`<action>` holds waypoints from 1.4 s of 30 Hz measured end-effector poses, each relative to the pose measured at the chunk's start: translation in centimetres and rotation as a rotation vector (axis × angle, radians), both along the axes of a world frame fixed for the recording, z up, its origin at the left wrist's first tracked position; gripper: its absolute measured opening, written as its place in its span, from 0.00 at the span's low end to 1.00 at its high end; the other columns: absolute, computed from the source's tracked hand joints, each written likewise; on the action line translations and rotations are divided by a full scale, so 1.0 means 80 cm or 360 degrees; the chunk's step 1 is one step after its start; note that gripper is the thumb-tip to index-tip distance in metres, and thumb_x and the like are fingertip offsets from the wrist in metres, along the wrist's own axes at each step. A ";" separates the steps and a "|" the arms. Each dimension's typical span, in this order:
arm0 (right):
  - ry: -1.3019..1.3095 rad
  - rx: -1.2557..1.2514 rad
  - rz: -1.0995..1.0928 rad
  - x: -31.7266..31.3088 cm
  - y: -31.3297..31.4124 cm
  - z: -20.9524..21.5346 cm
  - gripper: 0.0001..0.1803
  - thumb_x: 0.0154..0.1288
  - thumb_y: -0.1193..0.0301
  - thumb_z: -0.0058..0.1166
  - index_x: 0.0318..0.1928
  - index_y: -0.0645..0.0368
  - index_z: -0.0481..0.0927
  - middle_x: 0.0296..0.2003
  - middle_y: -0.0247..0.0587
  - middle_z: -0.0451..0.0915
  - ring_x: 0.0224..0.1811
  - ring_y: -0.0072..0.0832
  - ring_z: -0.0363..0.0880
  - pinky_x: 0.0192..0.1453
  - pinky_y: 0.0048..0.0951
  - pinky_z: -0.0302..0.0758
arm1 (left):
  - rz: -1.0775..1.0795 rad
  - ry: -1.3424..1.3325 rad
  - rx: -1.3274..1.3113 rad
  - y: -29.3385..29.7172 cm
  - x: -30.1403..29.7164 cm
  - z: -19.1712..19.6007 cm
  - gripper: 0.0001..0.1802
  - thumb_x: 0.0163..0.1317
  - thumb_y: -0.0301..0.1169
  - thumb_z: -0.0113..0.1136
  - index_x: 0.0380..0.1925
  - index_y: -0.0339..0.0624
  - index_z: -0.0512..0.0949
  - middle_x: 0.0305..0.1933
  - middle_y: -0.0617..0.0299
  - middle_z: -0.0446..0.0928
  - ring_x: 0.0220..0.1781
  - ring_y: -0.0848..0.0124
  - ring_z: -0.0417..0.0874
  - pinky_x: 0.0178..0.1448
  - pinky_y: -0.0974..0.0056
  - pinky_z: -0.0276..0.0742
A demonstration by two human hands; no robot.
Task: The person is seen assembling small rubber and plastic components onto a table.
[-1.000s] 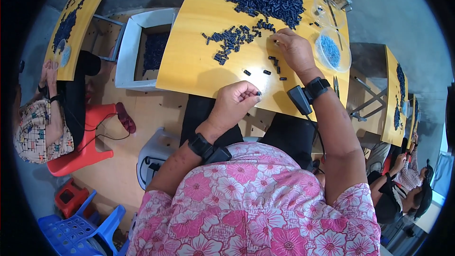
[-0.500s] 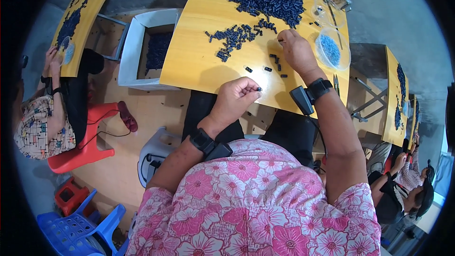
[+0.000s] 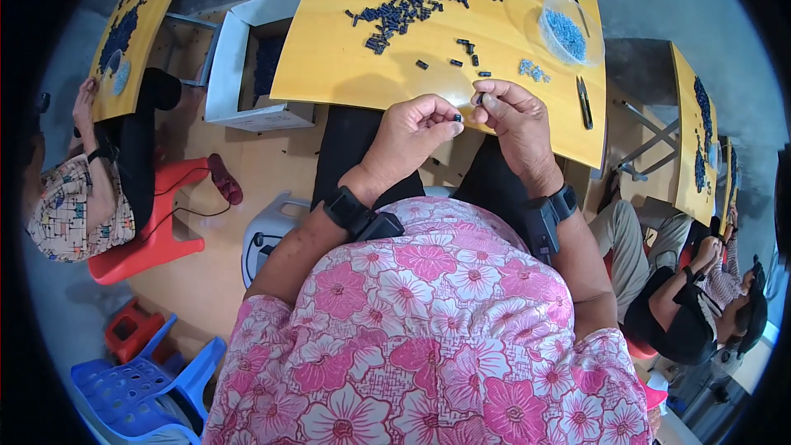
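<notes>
left hand [image 3: 416, 128], right hand [image 3: 512, 115], pinching small dark cylinders [image 3: 480, 98]

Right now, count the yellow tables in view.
3. One yellow table lies before both hands, strewn with small dark parts; one is at upper left beside a seated person; one is at right. More may be hidden.

Yellow wooden table [image 3: 346, 58] in front, two more yellow tables: one far left [image 3: 144, 12], one right [image 3: 688, 136]. Floor is tan board [image 3: 206, 280] under the seats, grey concrete [image 3: 659, 0] beyond. White open box [image 3: 247, 58] on the floor beside the table. Red plastic chair [image 3: 144, 235] left, blue plastic stool [image 3: 136, 379] lower left, small red stool [image 3: 132, 331] next to it. Even daylight, soft shadows.
</notes>
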State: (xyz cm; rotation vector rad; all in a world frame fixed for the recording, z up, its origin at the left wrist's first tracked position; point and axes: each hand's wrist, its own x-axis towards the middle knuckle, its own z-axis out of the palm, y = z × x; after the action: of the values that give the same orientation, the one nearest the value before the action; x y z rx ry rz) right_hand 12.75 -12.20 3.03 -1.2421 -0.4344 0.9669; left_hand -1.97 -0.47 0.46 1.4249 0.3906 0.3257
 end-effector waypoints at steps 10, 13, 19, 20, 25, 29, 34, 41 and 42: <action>0.0334 0.0111 0.0072 -0.018 -0.021 -0.012 0.10 0.63 0.81 0.52 0.44 0.66 0.81 0.29 0.38 0.81 0.31 0.23 0.78 0.42 0.26 0.76 | -0.0050 0.0058 0.0102 -0.011 -0.003 0.006 0.06 0.62 0.25 0.59 0.37 0.35 0.77 0.35 0.67 0.79 0.36 0.82 0.79 0.44 0.75 0.77; 0.0221 0.0065 0.0067 -0.019 -0.020 -0.004 0.10 0.62 0.81 0.52 0.43 0.65 0.82 0.28 0.37 0.80 0.30 0.22 0.77 0.42 0.24 0.75 | -0.0059 0.0059 0.0126 -0.012 -0.003 0.014 0.05 0.63 0.25 0.58 0.37 0.34 0.77 0.35 0.66 0.80 0.36 0.82 0.79 0.44 0.75 0.77; 0.0014 -0.0034 0.0085 -0.019 -0.019 -0.001 0.10 0.62 0.80 0.53 0.42 0.65 0.83 0.27 0.35 0.81 0.30 0.19 0.76 0.41 0.21 0.73 | -0.0032 0.0077 0.0162 -0.013 -0.001 0.011 0.04 0.61 0.24 0.59 0.35 0.34 0.78 0.33 0.67 0.81 0.35 0.83 0.78 0.42 0.75 0.76; 0.0015 -0.0037 0.0087 -0.018 -0.019 -0.001 0.10 0.62 0.80 0.53 0.42 0.65 0.83 0.27 0.35 0.81 0.30 0.19 0.76 0.41 0.21 0.73 | -0.0030 0.0079 0.0159 -0.013 -0.001 0.013 0.04 0.61 0.24 0.59 0.35 0.34 0.78 0.33 0.67 0.81 0.35 0.83 0.78 0.42 0.75 0.76; -0.0173 -0.0096 0.0143 -0.018 -0.019 0.003 0.09 0.62 0.79 0.54 0.42 0.64 0.83 0.27 0.34 0.81 0.30 0.18 0.76 0.42 0.20 0.73 | 0.0044 0.0047 0.0209 -0.015 0.000 0.013 0.05 0.58 0.23 0.61 0.33 0.33 0.79 0.29 0.64 0.81 0.30 0.81 0.79 0.38 0.73 0.77; -0.0278 -0.0102 0.0172 -0.018 -0.019 0.004 0.09 0.62 0.79 0.54 0.42 0.64 0.83 0.27 0.33 0.81 0.30 0.18 0.76 0.41 0.20 0.74 | 0.0045 0.0103 0.0372 -0.014 -0.002 0.016 0.05 0.58 0.24 0.62 0.33 0.33 0.79 0.29 0.64 0.81 0.30 0.81 0.79 0.37 0.73 0.77; -0.0421 -0.0031 0.0193 -0.017 -0.019 -0.001 0.09 0.62 0.80 0.53 0.41 0.64 0.83 0.29 0.34 0.80 0.31 0.18 0.77 0.41 0.20 0.75 | 0.0063 0.0066 0.0345 -0.014 -0.001 0.013 0.05 0.57 0.24 0.62 0.32 0.33 0.79 0.28 0.64 0.81 0.29 0.81 0.78 0.36 0.73 0.76; -0.0556 -0.0075 0.0186 -0.019 -0.016 -0.001 0.09 0.62 0.82 0.52 0.40 0.65 0.83 0.32 0.36 0.80 0.31 0.19 0.78 0.40 0.21 0.75 | 0.0045 0.0143 0.0436 -0.012 -0.002 0.012 0.04 0.58 0.23 0.61 0.33 0.35 0.78 0.30 0.67 0.80 0.30 0.84 0.77 0.38 0.75 0.75; -0.0624 -0.0084 0.0182 -0.019 -0.016 -0.001 0.09 0.61 0.82 0.52 0.40 0.64 0.83 0.32 0.36 0.79 0.31 0.19 0.78 0.40 0.21 0.75 | 0.0048 0.0145 0.0423 -0.012 -0.002 0.013 0.04 0.58 0.24 0.61 0.33 0.35 0.79 0.29 0.66 0.80 0.30 0.83 0.77 0.37 0.75 0.75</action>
State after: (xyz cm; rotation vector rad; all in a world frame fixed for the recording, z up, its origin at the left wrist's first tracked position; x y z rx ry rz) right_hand 11.21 -13.50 2.94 -1.4722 -0.7979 0.8333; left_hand -2.15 -1.44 1.49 1.6996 0.4560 0.3470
